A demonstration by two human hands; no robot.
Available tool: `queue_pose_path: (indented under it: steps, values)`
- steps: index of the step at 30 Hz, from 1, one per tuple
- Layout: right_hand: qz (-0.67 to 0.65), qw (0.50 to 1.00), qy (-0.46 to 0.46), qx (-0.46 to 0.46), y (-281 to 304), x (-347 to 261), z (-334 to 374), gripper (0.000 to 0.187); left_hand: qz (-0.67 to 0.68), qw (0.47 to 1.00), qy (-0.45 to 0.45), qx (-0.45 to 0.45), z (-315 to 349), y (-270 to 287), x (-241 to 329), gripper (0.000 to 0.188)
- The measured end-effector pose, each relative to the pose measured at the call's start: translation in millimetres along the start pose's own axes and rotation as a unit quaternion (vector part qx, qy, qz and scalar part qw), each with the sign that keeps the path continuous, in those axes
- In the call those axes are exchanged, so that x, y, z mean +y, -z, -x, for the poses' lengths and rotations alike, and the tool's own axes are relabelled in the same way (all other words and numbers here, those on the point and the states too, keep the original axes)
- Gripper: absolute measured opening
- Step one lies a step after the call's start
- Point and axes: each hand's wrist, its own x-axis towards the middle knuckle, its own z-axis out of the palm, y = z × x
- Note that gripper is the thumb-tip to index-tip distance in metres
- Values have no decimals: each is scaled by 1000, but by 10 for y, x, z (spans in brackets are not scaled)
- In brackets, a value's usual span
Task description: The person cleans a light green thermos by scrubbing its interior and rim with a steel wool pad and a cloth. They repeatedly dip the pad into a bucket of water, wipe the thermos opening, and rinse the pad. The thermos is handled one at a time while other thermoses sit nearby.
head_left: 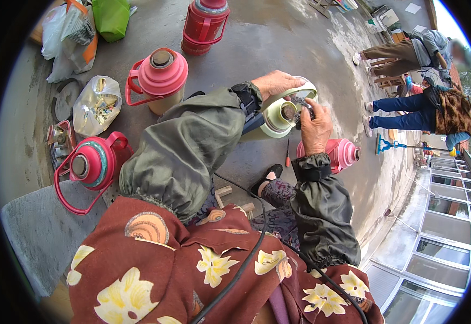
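Observation:
A pale green thermos flask (268, 125) with a dark cork stopper (288, 112) is tilted in front of me. My left hand (278, 85) is closed on its raised carrying handle (305, 86). My right hand (316, 127) pinches a dark grey steel wool scrubber (298, 103) against the flask's neck, beside the stopper. Under my right wrist a pink thermos flask (344, 154) lies with its top to the right. Left of my left forearm stands a pink-topped flask (165, 75), and a red-pink one (97, 162) is nearer to me.
Farther off stands a red flask (204, 32). A screwdriver (288, 159) lies on the concrete floor (278, 32). Plastic bags (97, 110) and a green bag (111, 19) are at the left. Two people (408, 110) and a blue mop (385, 144) are at the right.

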Motion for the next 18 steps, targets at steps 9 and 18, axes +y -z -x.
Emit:
queue_pose_path:
  steps: [9, 18]
  values:
    - [49, 995, 66, -51, -225, 887, -717, 24, -14, 999, 3, 49, 77, -146, 76, 39]
    - [-288, 897, -322, -89, -874, 1783, -219, 29, 31, 991, 34, 123, 56, 62, 250, 36]
